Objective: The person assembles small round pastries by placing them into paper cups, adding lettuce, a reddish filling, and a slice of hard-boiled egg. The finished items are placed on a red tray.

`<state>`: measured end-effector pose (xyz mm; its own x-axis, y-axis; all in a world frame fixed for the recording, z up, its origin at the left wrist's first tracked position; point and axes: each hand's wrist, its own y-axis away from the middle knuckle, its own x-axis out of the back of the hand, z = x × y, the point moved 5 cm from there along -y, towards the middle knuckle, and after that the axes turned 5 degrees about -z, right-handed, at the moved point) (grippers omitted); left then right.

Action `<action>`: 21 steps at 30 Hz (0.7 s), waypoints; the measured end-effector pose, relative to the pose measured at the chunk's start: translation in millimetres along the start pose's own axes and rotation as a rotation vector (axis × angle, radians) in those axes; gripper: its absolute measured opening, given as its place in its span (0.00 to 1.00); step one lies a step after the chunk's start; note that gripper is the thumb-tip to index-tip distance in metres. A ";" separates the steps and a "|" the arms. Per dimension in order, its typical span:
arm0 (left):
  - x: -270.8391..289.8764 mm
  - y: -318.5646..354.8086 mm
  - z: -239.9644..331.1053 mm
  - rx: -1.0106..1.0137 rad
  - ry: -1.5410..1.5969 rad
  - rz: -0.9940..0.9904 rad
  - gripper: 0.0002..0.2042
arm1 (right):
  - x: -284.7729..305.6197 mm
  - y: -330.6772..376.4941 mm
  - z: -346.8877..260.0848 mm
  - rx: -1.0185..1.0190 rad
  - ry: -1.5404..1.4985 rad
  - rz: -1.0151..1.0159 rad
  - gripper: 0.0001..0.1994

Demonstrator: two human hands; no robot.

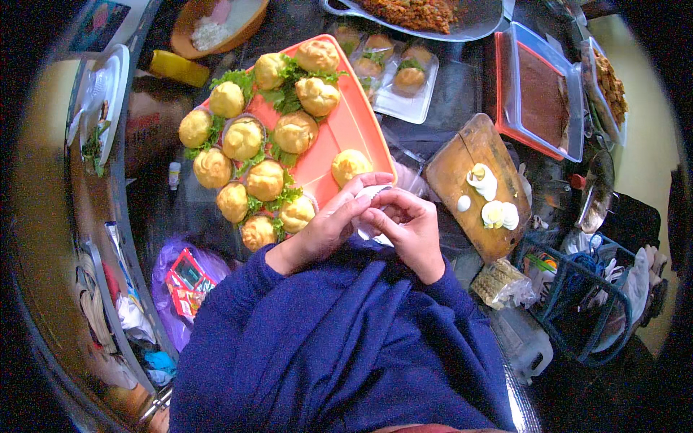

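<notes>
My left hand (328, 227) and my right hand (408, 225) meet in front of my body, fingers closed on a white paper baking cup (372, 192) with a fluted edge. Its lower part is hidden by the fingers. Just beyond them, a lone golden puff bun (351, 166) lies on an orange plastic tray (345, 127). Several more buns, such as a split bun (243, 138), crowd the tray's left half. Green lettuce (282, 95) sticks out from them, and some sit in paper cups.
Right of the tray, a wooden cutting board (449, 177) carries boiled egg pieces (493, 214). Beyond are packed buns on a white foam tray (411, 108), a pan (476, 29) of minced filling and a clear container (575, 144). A blue basket (570, 292) stands at right, a purple bag (164, 267) at left.
</notes>
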<state>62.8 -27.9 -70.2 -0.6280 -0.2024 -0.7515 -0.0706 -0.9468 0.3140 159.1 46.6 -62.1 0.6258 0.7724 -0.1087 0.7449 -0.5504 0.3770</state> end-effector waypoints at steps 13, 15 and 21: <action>4.3 6.7 -3.6 0.092 0.038 -0.028 0.30 | 4.3 0.2 4.4 -0.055 -0.025 -0.105 0.07; 5.4 7.3 -3.9 0.098 -0.029 -0.043 0.31 | 4.4 -0.1 5.4 -0.063 -0.030 -0.119 0.07; 7.7 8.1 -5.5 0.062 -0.097 -0.026 0.31 | 8.2 -0.6 8.9 -0.097 0.000 -0.168 0.08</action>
<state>61.6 -38.4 -76.6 -0.6972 -0.1503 -0.7009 -0.1333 -0.9335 0.3328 165.9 50.4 -71.4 0.4947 0.8507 -0.1777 0.8129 -0.3807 0.4407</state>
